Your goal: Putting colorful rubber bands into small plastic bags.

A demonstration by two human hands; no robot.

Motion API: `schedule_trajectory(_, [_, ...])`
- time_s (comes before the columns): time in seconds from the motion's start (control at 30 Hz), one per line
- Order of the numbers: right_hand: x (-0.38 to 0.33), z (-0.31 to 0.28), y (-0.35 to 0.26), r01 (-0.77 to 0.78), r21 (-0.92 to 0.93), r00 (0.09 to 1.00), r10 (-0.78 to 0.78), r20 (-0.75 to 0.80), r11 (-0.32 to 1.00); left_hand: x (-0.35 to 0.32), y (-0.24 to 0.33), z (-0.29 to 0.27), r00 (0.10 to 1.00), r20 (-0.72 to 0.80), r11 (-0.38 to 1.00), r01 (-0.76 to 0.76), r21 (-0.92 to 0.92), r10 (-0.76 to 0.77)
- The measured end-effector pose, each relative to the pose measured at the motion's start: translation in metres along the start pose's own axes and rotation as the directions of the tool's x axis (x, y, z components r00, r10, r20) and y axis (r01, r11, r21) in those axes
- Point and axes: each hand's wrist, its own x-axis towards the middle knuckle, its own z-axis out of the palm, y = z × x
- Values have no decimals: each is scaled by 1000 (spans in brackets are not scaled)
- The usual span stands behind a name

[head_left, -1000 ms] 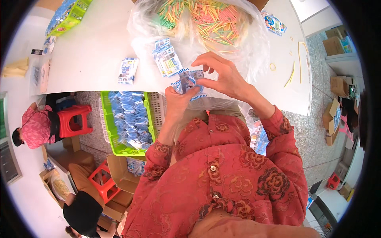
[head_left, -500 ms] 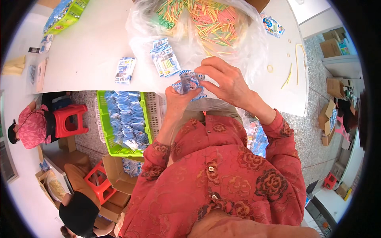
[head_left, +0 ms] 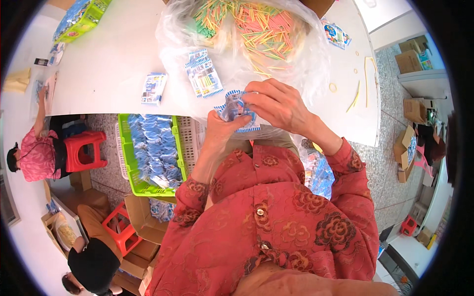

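Note:
My left hand [head_left: 219, 129] and my right hand [head_left: 279, 105] both grip one small blue-and-white printed packet [head_left: 237, 110] at the near edge of the white table [head_left: 108, 69]. The left holds it from below, the right pinches its top. Just beyond my hands lies a large clear plastic bag [head_left: 247, 34] full of coloured sticks. Two more small packets rest on the table, one [head_left: 203, 76] next to the bag and one [head_left: 153, 88] farther left.
A green crate [head_left: 129, 163] filled with blue packets stands below the table on my left. Red stools [head_left: 81, 148] and cardboard boxes [head_left: 143, 222] are on the floor there. A person in pink [head_left: 34, 155] sits far left, another person [head_left: 91, 261] lower left. Loose yellow sticks [head_left: 358, 93] lie on the table's right.
My hands have kept working the same packet, the right hand's fingers shifting over its top. The view has drifted slightly; the packets on the table lie where they were.

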Motion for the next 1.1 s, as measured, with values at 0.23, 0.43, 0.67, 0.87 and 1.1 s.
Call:
schedule_trajectory(0.23, [3,-1,0,-88,85,995,91,-34,992,-2,7,6,1000,7,1000,26,9,-26])
schedule_trajectory(0.43, [0,0,-2,-88,48,995,90,-46,995,-1,2,6,999,-27,999,-43,32,44])
schedule_trajectory(0.67, [-5,2,-3,-43,-75,995,36,-91,996,1,1,9,998,-53,999,-46,-7,46])
schedule_trajectory(0.87, [-8,6,-8,-233,145,961,250,-114,962,0,1,10,998,-51,1000,-21,14,22])
schedule_trajectory(1.1, [-12,2,-2,-293,255,952,256,169,922,-2,-4,11,997,-39,978,-59,202,68])
